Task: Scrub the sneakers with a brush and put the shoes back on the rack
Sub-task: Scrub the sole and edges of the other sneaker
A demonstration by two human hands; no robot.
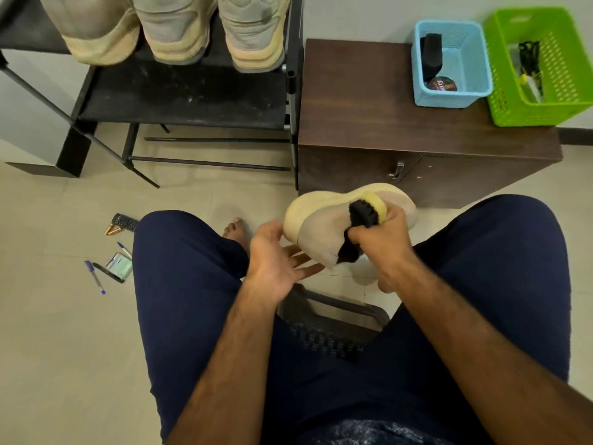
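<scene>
Beige sneaker (321, 229), tilted, with the cream sole edge on the far side, held in the air above the floor between the two knees. Pressed against it near that edge, a brush (369, 210) with yellow back and black bristles, gripped by the right hand (383, 240) with fingers curled tight around it. Dark patch just below this hand, too blurred to say whether part of the sneaker or not. Left hand (276, 261) beside the toe end, palm up, fingers straight and spread, reaching under the sneaker; thumb at the sole edge, touching or only very near, not possible to tell.

Below the hands, dark plastic stool (330, 332) between legs in dark blue trousers; one bare foot (236, 231) on the tiled floor (64, 348).

Further back on the left, black rack (183, 101), with three sneakers (175, 27) of the same beige kind side by side on one shelf, heels toward the camera. Just right of the rack, brown cabinet (401, 123), carrying a blue basket (449, 99) and a green basket (539, 115) next to each other. Inside the blue basket, a black block and a round tin (442, 84). On the floor at the left, well apart from the sneaker, some pens (94, 277) and a remote control (125, 221).
</scene>
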